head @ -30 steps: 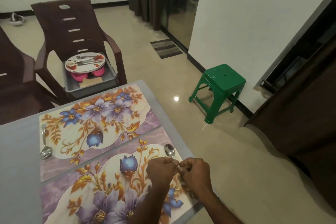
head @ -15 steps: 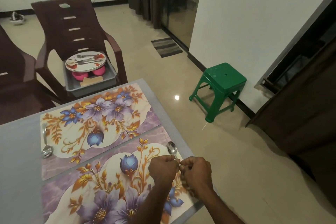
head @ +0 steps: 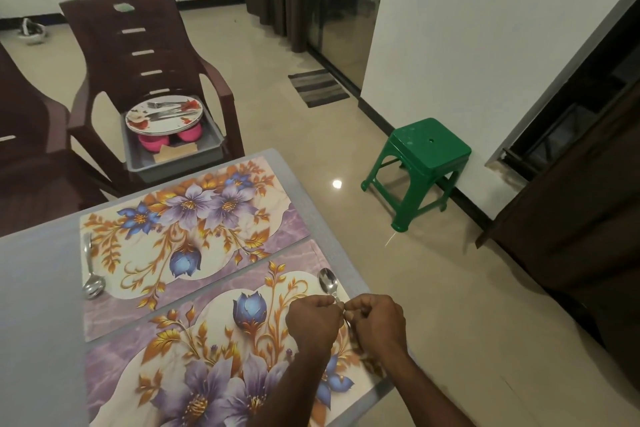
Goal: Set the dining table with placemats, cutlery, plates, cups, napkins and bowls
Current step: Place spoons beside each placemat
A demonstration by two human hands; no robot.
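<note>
Two floral placemats lie side by side on the grey table [head: 38, 288]: the far placemat [head: 194, 229] and the near placemat [head: 214, 350]. A steel spoon [head: 328, 282] rests at the near placemat's right end, bowl pointing away from me. My left hand [head: 311, 321] and my right hand [head: 375, 321] meet over its handle, both pinched on it. Another spoon [head: 90, 270] lies at the left end of the far placemat. A grey tub [head: 211, 146] on the brown chair [head: 138, 45] holds flowered plates [head: 162, 114] with cutlery on top, pink bowls [head: 154, 142] and napkins.
A second brown chair [head: 27, 149] stands at the far left. A green plastic stool [head: 422, 163] stands on the floor right of the table, near the white wall. A dark wooden door [head: 571, 201] is at the right. The table's right edge runs just past my right hand.
Both hands stay pinched on the spoon's handle at the near placemat's right end. The spoon and hands have hardly shifted; only the camera view moves slightly.
</note>
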